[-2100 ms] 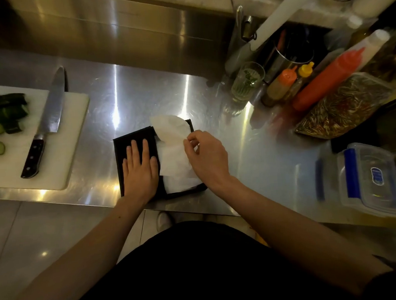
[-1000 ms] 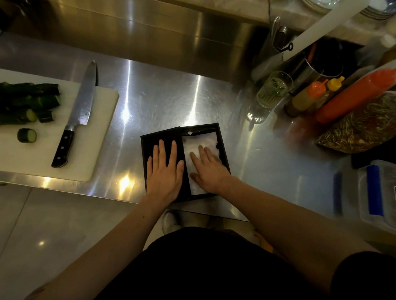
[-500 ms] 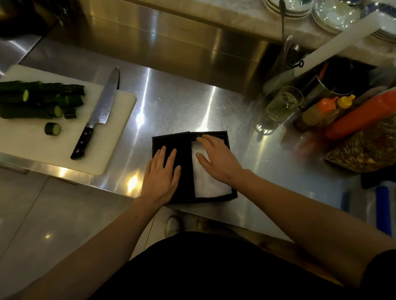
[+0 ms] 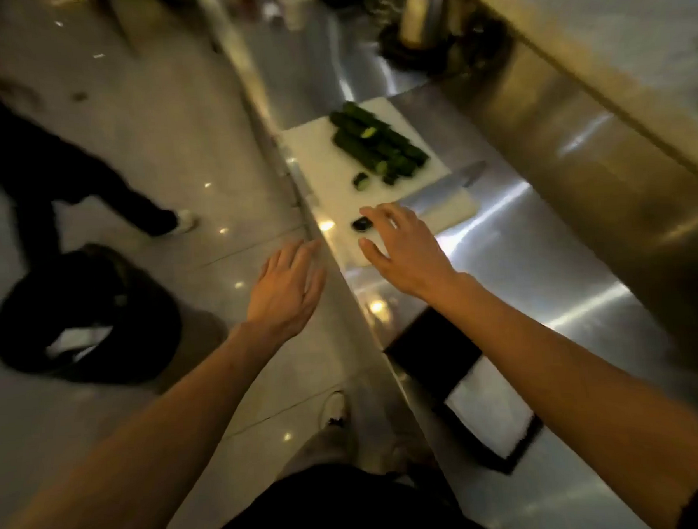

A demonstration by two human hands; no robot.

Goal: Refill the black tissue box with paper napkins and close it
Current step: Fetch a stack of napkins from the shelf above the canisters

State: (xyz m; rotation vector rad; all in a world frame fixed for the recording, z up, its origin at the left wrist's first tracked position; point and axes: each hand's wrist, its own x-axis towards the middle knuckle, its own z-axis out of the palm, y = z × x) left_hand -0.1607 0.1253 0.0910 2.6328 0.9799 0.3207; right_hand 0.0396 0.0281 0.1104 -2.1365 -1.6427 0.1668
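Note:
The black tissue box (image 4: 437, 350) lies open on the steel counter near its front edge, under my right forearm. White paper napkins (image 4: 491, 418) fill its nearer half; the black lid half lies flat beside them. My left hand (image 4: 286, 288) hovers past the counter edge over the floor, fingers spread, holding nothing. My right hand (image 4: 403, 247) is stretched out over the near end of the white cutting board (image 4: 322, 172), fingers apart and empty. Both hands are away from the box. The frame is blurred.
Cut cucumbers (image 4: 377, 145) lie on the board, and a knife (image 4: 436, 195) rests at its right side. A black bin (image 4: 83, 318) stands on the floor to the left. Another person's legs (image 4: 51, 174) are beyond it. A steel kettle (image 4: 423, 13) stands far along the counter.
My view has swung sharply left along the counter. Both hands have left the box and napkins and moved out toward the cutting board; the box stays open.

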